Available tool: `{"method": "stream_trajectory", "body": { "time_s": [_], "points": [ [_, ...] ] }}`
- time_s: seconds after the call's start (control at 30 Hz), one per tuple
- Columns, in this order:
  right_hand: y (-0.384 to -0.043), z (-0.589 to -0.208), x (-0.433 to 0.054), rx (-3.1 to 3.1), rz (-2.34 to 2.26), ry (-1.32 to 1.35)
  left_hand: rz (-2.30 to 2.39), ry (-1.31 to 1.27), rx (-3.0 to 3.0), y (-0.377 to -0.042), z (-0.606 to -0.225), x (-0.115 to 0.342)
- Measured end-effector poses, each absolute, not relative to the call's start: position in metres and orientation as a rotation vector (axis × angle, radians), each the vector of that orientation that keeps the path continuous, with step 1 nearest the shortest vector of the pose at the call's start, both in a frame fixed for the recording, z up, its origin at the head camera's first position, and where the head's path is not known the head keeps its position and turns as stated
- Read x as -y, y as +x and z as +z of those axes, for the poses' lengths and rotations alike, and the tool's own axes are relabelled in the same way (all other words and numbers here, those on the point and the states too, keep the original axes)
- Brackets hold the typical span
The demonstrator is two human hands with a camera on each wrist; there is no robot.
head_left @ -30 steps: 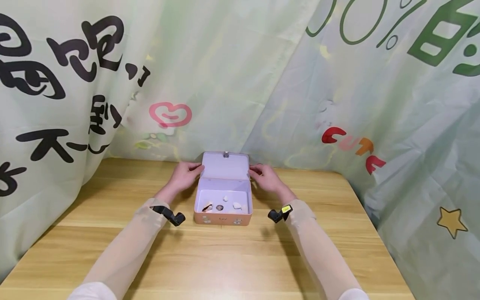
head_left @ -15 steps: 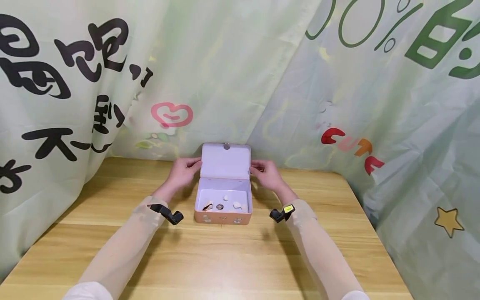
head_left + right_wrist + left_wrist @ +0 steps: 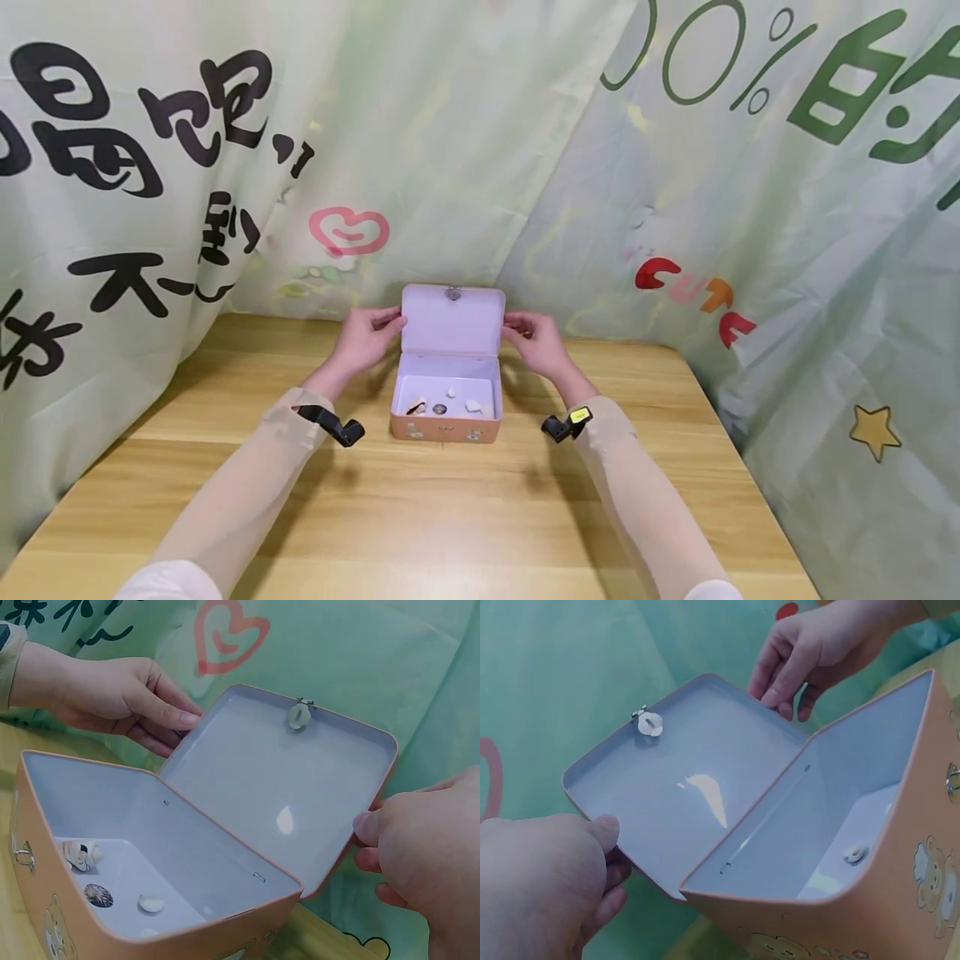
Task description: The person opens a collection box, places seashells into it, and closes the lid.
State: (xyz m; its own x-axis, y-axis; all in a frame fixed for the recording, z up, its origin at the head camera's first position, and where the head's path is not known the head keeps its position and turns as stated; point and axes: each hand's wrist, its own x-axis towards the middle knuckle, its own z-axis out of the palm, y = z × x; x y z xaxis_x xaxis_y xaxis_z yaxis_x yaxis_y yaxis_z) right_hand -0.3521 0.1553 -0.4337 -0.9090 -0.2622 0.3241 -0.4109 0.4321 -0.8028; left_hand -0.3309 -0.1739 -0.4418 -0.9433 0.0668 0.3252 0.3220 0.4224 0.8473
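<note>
An orange tin box [image 3: 446, 429] with a pale lilac inside stands on the table, its hinged lid [image 3: 452, 321] tilted up and back. My left hand [image 3: 366, 340] pinches the lid's left edge between thumb and fingers. At the opposite edge, my right hand [image 3: 542, 342] grips the lid the same way. A metal clasp [image 3: 299, 715] hangs at the middle of the lid's free edge. Several shells lie on the box floor, among them a spiral shell [image 3: 81, 855], a dark ribbed shell [image 3: 98, 895] and a small white shell [image 3: 151, 903].
The wooden table [image 3: 450, 517] reaches back to a pale green printed curtain [image 3: 465, 167], which hangs close behind the lid and along both sides. Small black cameras are strapped to both wrists, the left camera [image 3: 333, 425] and the right camera [image 3: 562, 425].
The lid has swung up to a steeper angle, and both hands have risen with it, still holding its sides. The box body and shells keep their place; the head view has shifted slightly.
</note>
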Motion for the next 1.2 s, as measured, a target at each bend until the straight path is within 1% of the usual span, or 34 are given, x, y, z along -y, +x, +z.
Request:
{"method": "stream_trajectory", "body": {
  "time_s": [0.2,0.7,1.2],
  "points": [
    [-0.344,-0.427,-0.157,2.514,1.468,0.609,-1.529,-0.358,2.407,-0.323,-0.439,0.175],
    [-0.322,-0.423,-0.164,2.524,1.451,0.642,-1.432,-0.378,2.346,-0.302,-0.440,0.172],
    [-0.308,-0.432,-0.169,2.478,1.455,0.695,-1.356,-0.417,2.449,-0.279,-0.443,0.171]
  ]
}}
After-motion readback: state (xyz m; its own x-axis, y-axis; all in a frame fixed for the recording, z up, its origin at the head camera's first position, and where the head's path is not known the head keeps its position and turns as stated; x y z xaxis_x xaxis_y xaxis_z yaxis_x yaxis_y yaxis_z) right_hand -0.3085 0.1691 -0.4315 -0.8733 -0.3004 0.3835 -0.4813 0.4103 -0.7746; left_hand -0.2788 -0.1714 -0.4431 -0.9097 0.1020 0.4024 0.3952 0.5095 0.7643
